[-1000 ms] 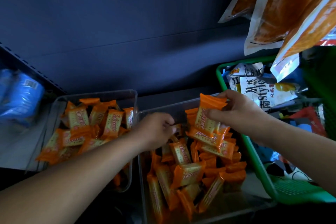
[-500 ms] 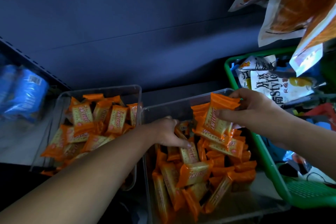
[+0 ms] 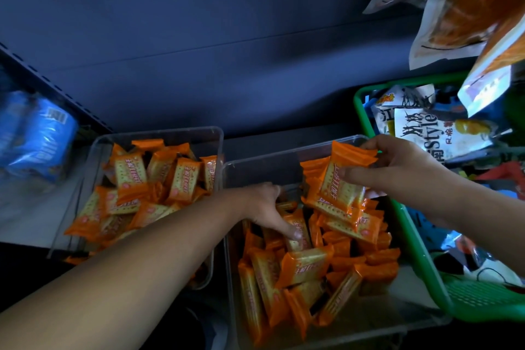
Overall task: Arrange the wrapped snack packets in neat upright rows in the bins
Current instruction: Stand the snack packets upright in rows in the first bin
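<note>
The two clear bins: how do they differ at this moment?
The right bin has the left hand among its orange packets and the right hand holding a stack above it; the left bin has no hand in it. Right bin shows some packets on edge; left bin's lie jumbled. Both are clear plastic.

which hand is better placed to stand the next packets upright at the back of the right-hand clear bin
Right. The right hand grips a stack of orange wrapped snack packets, upright, over the back of the clear plastic bin. The left hand is down among the loose packets, its grip unclear.
</note>
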### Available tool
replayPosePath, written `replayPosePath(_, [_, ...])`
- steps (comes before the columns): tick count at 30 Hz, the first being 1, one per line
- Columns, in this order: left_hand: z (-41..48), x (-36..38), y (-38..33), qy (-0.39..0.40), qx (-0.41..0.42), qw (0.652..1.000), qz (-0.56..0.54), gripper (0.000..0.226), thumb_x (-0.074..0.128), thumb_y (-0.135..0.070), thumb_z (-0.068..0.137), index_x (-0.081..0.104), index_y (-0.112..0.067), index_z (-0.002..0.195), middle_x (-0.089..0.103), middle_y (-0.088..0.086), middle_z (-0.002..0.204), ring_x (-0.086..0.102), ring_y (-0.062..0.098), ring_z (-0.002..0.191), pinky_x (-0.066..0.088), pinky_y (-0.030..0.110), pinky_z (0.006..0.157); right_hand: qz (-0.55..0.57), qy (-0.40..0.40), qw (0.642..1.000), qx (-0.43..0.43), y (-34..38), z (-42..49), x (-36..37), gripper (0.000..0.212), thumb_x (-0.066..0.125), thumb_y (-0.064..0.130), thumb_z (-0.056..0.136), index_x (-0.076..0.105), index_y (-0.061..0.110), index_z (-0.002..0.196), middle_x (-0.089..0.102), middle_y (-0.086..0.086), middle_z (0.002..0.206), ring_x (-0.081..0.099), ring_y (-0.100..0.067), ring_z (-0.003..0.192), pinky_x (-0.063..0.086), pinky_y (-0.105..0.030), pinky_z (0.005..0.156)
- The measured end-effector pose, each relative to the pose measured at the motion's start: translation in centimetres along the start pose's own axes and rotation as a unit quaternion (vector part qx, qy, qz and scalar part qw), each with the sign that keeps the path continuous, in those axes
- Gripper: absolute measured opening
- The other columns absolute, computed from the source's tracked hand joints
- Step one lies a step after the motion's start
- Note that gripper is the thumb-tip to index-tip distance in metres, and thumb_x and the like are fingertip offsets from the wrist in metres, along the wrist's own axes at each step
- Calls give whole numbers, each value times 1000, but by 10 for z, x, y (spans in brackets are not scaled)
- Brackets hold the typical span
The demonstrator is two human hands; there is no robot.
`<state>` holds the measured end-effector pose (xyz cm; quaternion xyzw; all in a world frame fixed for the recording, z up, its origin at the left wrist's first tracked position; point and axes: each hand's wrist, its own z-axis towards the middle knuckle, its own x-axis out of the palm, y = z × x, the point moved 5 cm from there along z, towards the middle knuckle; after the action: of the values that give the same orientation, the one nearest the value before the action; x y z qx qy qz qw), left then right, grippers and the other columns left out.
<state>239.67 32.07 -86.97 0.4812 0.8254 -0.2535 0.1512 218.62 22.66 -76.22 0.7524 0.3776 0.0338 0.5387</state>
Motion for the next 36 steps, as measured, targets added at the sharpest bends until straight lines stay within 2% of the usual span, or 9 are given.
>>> replayPosePath(4, [-1, 3, -2, 5, -7, 999, -36, 124, 87, -62, 72, 15, -25, 166, 25, 0, 171, 33, 25, 153, 35, 37, 120, 1, 8, 1000, 2, -1, -1, -1, 25, 88, 24, 77, 70, 22, 94, 76, -4, 79, 73, -22, 72, 62, -55, 85])
replayPosePath(11, [-17, -9, 0, -7, 7, 999, -53, 119, 89, -51, 75, 18, -21, 166, 27, 1, 170, 32, 24, 153, 33, 33, 114, 5, 4, 1000, -1, -2, 0, -5, 30, 89, 29, 74, 70, 24, 96, 76, -3, 82, 74, -24, 78, 63, -53, 84])
replayPosePath(14, [-29, -15, -1, -6, 23, 998, -56, 112, 90, -50, 75, 28, -22, 163, 36, -3, 166, 39, 20, 149, 35, 31, 114, 9, 8, 1000, -6, -2, 0, -3, 32, 89, 30, 72, 70, 24, 98, 77, -3, 82, 75, -26, 81, 62, -55, 85])
replayPosePath(16, [-38, -21, -4, -13, 35, 998, -43, 100, 91, -48, 75, 40, -24, 157, 49, -4, 155, 52, 17, 136, 45, 32, 110, 7, 13, 1000, -11, 0, -1, -2, 31, 88, 29, 74, 69, 24, 98, 77, -3, 82, 75, -30, 83, 62, -56, 85])
replayPosePath(19, [-53, -33, -6, -58, 54, 996, -39, 73, 92, -41, 75, 56, -29, 137, 66, -9, 129, 65, 9, 111, 54, 29, 96, 11, 17, 1000, -21, 4, -3, 0, 29, 87, 26, 76, 69, 21, 98, 76, -5, 82, 74, -29, 79, 61, -57, 84])
replayPosePath(25, [-89, -29, -2, -145, 56, 984, -90, 50, 92, -31, 74, 65, -32, 116, 73, -13, 105, 71, 7, 95, 60, 35, 91, 12, 37, 999, -33, 9, -8, 3, 31, 86, 23, 80, 68, 19, 105, 78, -5, 88, 75, -25, 83, 62, -52, 84])
replayPosePath(30, [-121, 6, -2, -133, 34, 986, -94, 47, 87, -38, 79, 64, -29, 119, 71, -11, 106, 69, 7, 96, 60, 35, 91, 10, 51, 998, -40, 10, -9, 10, 31, 83, 25, 85, 68, 23, 112, 79, -3, 94, 76, -25, 91, 63, -51, 87])
replayPosePath(34, [-151, -1, 1, -271, 31, 951, -147, 38, 84, -43, 79, 62, -35, 108, 71, -12, 98, 68, 6, 89, 60, 36, 82, -6, 50, 998, -48, 11, -7, 15, 33, 85, 30, 82, 68, 28, 110, 79, -3, 94, 76, -29, 92, 63, -50, 85])
replayPosePath(36, [-160, -3, 5, -278, 47, 937, -208, 33, 83, -49, 81, 64, -36, 105, 73, -12, 95, 70, 5, 87, 60, 34, 80, -7, 43, 998, -53, 11, -7, 16, 32, 86, 32, 82, 68, 29, 109, 79, -2, 92, 76, -29, 90, 63, -51, 84])
